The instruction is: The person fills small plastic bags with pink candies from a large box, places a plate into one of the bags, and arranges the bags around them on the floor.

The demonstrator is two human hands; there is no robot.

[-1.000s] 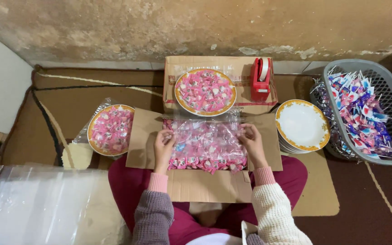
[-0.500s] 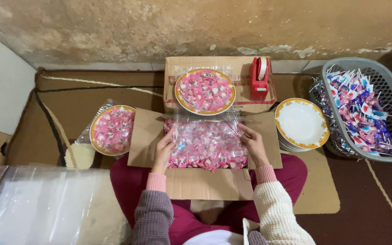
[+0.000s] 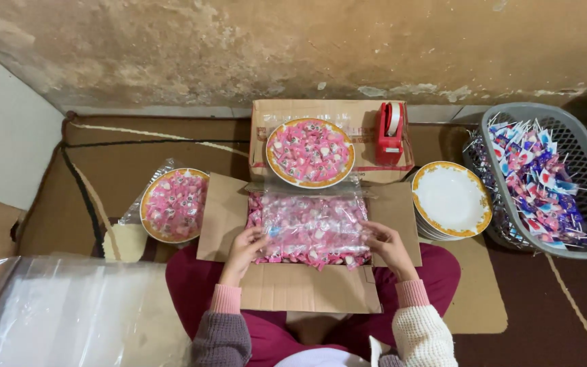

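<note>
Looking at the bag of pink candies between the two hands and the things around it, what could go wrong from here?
1. The clear bag of pink candies is very full and held only at its sides by the left hand and the right hand; it might slip or split.
2. The filled plate sits on a closed carton just behind the bag; lifting the bag could knock it.
3. The red tape dispenser stands near the carton's edge and may tip.

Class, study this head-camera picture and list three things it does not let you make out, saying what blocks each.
1. Head view: the open cardboard box's inside, covered by the clear bag of pink sweets.
2. The stack of white gold-rimmed plates: count hidden, top plate covers the rest.
3. The grey plastic basket's right side, cut off by the edge.
</note>
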